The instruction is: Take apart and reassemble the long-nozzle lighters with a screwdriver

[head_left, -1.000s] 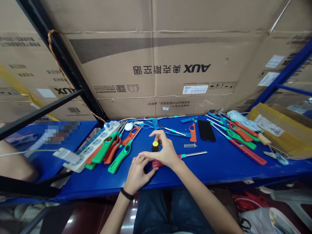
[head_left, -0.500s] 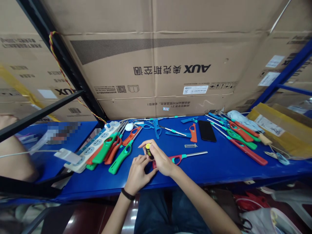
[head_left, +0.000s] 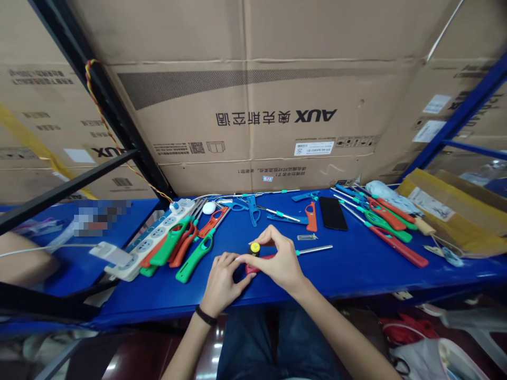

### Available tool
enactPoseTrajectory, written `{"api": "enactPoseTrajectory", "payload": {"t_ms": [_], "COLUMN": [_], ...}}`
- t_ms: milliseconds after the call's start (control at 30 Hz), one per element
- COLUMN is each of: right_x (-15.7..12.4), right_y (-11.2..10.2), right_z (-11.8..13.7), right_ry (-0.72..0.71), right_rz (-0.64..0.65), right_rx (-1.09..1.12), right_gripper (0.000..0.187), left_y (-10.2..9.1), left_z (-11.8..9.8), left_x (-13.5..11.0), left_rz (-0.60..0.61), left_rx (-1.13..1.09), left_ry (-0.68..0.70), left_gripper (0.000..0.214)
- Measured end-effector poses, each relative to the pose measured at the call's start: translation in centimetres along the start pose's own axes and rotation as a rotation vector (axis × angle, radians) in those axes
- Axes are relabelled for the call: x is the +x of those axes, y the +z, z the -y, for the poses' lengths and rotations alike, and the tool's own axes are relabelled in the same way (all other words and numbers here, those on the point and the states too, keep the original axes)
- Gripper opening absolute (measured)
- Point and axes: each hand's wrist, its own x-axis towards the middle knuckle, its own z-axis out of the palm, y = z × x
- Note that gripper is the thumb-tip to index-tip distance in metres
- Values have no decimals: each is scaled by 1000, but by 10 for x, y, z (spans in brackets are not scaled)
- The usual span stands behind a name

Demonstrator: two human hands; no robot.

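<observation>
A red long-nosed lighter (head_left: 251,268) lies on the blue tabletop, its metal tube pointing right. My left hand (head_left: 222,278) grips the handle end between thumb and fingers. Over that handle stands a short screwdriver (head_left: 255,248) with a yellow cap and dark grip, roughly upright. The thumb and fingers of my right hand (head_left: 283,261) close around the screwdriver from the right. Its tip is hidden, as is most of the lighter's middle. A small clear part (head_left: 307,237) lies beyond my right hand.
Green and orange lighters (head_left: 195,258) lean by a white power strip (head_left: 137,266) on the left. Blue lighter shells (head_left: 253,210) and a black phone (head_left: 333,214) lie farther back. More lighters (head_left: 398,245) lie right, beside a yellow-taped box (head_left: 443,227). Another person's arm (head_left: 24,264) shows far left.
My right hand has shifted to the right and turned, its fingers spread more around the screwdriver. The screwdriver has moved slightly right and nearer. My left hand stays almost still.
</observation>
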Motion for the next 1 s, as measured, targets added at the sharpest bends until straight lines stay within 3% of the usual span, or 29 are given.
{"api": "enactPoseTrajectory", "payload": {"t_ms": [133, 233, 300, 400, 467, 567, 633, 733, 833, 1000], "right_x": [7, 10, 8, -2, -13, -29, -38, -45, -45, -30], "right_y": [-22, -62, -93, -138, -163, -190, -200, -206, -207, -202], "right_z": [5, 3, -4, -22, -35, -55, -67, -82, -92, -99], "right_ry": [51, 33, 18, 101, 143, 183, 149, 106, 108, 39], "right_rz": [-216, -375, -384, -328, -321, -179, -43, 96, 176, 105], "right_rx": [81, 37, -62, -221, -446, -774, -860, -896, -917, -1006], "right_gripper": [41, 34, 29, 31, 34, 37, 35, 27, 28, 32], "left_y": [-14, -33, -46, -64, -75, -86, -88, -82, -69, -43], "left_z": [8, 23, 35, 50, 56, 59, 57, 51, 43, 31], "left_x": [-12, -34, -53, -82, -98, -114, -118, -111, -88, -22], "left_rz": [47, 35, 22, 5, -28, -74, -90, -88, -96, -199], "left_rx": [4, 40, 55, 69, 86, 141, 186, 240, 328, 456], "left_ry": [-14, -53, -81, -144, -185, -255, -297, -339, -370, -324], "left_gripper": [26, 29, 32, 33, 34, 38, 41, 43, 43, 32]}}
